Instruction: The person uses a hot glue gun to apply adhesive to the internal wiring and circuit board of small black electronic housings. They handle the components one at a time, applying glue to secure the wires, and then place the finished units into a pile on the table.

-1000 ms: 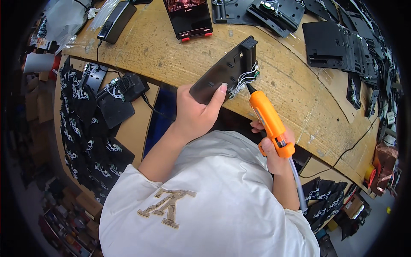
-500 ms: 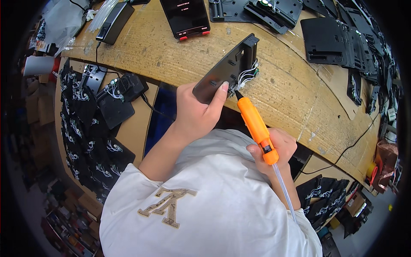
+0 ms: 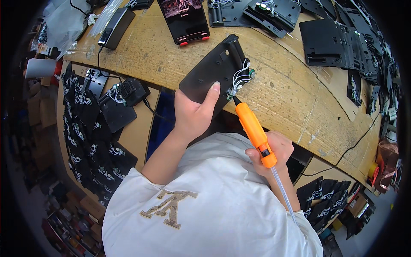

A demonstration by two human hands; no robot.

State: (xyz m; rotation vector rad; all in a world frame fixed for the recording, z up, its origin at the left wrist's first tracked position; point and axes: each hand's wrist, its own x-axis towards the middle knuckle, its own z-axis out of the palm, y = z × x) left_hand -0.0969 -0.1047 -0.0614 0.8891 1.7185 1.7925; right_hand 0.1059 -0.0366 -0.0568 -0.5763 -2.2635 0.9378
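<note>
My left hand (image 3: 195, 111) grips a black plastic panel (image 3: 205, 77) by its near edge, thumb laid on its face. White wires (image 3: 240, 77) and a small green circuit board (image 3: 251, 74) sit along the panel's right side. My right hand (image 3: 276, 150) is wrapped round an orange hot glue gun (image 3: 252, 126). Its dark nozzle meets the panel's edge by the lower end of the wires; whether it touches cannot be made out. A clear glue stick (image 3: 280, 188) runs out of the gun's rear end toward my forearm.
A phone (image 3: 184, 19) leans on a stand at the far side of the worktable (image 3: 282, 81). Black panels (image 3: 325, 43) pile up at the right. A black box (image 3: 116, 28) with a cord stands far left. More wired panels (image 3: 94, 150) lie on cardboard at the left.
The panel has turned so its broad face shows more, and has shifted slightly left with my left hand. The glue gun has moved a little left and down. The phone's screen picture differs.
</note>
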